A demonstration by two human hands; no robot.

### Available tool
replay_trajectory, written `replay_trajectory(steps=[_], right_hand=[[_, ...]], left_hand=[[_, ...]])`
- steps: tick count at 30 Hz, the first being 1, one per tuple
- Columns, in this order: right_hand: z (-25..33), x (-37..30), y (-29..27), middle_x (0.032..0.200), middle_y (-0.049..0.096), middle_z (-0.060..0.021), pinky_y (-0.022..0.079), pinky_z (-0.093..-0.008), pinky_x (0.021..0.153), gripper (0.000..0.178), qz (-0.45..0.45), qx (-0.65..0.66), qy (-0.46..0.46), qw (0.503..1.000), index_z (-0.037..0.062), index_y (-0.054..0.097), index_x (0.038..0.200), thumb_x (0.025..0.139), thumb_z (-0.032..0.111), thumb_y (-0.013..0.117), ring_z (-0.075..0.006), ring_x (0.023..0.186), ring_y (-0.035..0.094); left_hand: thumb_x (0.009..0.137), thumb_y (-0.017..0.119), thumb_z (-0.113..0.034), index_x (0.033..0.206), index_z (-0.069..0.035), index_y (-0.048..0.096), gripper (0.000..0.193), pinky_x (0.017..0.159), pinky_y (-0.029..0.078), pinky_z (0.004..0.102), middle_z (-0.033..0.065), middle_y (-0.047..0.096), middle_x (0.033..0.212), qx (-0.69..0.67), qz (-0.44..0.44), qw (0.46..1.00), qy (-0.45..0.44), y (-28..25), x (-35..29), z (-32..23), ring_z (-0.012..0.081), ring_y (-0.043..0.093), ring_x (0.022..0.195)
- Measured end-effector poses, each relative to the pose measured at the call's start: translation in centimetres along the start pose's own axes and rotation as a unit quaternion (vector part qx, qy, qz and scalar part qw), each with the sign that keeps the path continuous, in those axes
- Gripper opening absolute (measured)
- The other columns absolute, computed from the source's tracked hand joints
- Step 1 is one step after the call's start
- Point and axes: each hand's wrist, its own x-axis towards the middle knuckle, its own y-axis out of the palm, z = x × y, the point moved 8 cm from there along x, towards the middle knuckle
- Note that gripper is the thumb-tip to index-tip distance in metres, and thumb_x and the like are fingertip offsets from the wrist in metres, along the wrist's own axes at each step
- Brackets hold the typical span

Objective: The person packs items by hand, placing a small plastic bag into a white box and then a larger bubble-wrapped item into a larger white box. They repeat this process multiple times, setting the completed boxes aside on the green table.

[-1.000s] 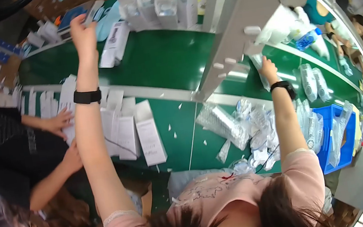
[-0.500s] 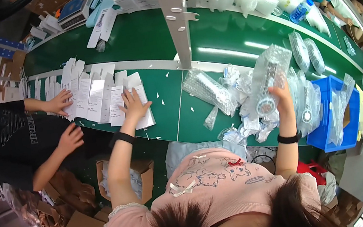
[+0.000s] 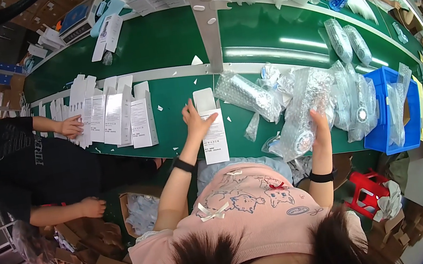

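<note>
My left hand (image 3: 200,125) is at a slim white carton (image 3: 215,145), its thumb lying across the printed face and its fingers by the left edge. The carton's top flap stands open, and its lower end is close to my body. On the right, my right hand (image 3: 321,130) grips a bubble-wrap pouch (image 3: 303,113) from its right side. Through the wrap shows an item with a round white end; the rest of it is blurred by the plastic. Another bubble-wrapped item (image 3: 250,97) lies between the two hands.
Several white cartons (image 3: 114,116) stand in a row at left, beside a co-worker's hand (image 3: 71,127). More wrapped items (image 3: 356,103) lie near a blue bin (image 3: 404,140) at right. A metal post (image 3: 206,35) rises behind the bench. A red stool (image 3: 363,194) is below.
My left hand has moved right from the row, bringing a carton with it. The pouch in my right hand has come lower and nearer. The co-worker's lower hand has dropped away from the bench.
</note>
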Motion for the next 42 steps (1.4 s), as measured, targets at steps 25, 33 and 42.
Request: replay_trajectory(steps=[25, 33, 42], right_hand=[[0.0, 3.4, 12.9, 0.101, 0.051, -0.0094, 0.043, -0.0341, 0.084, 0.064, -0.015, 0.122, -0.221, 0.968, 0.0059, 0.031, 0.121, 0.069, 0.001, 0.067, -0.0200, 0.097, 0.050], [1.6, 1.9, 14.7, 0.117, 0.042, -0.0143, 0.038, -0.0389, 0.089, 0.064, 0.120, -0.300, -0.297, 0.899, 0.0055, 0.034, 0.116, 0.067, 0.015, 0.073, -0.0268, 0.109, 0.042], [-0.5, -2.9, 16.4, 0.119, 0.042, -0.0169, 0.030, -0.0469, 0.096, 0.048, 0.217, -0.505, -0.509, 0.662, 0.0063, 0.053, 0.106, 0.064, 0.021, 0.071, -0.0398, 0.115, 0.034]], left_hand=[[0.048, 0.084, -0.019, 0.108, -0.002, 0.031, 0.081, 0.082, 0.042, 0.0377, 0.0203, 0.043, 0.110, -0.179, -0.032, 0.981, 0.067, -3.1, -4.7, -13.8, 0.0324, 0.049, 0.099], [0.054, 0.083, -0.014, 0.105, -0.005, 0.024, 0.078, 0.083, 0.041, 0.0402, 0.0241, 0.037, 0.116, -0.164, -0.175, 0.948, 0.210, -4.3, -5.5, -13.9, 0.0350, 0.045, 0.102], [0.055, 0.082, -0.014, 0.106, -0.007, 0.022, 0.079, 0.090, 0.035, 0.0428, 0.0258, 0.030, 0.123, -0.243, -0.242, 0.915, 0.213, -6.2, -3.3, -12.6, 0.0376, 0.041, 0.108]])
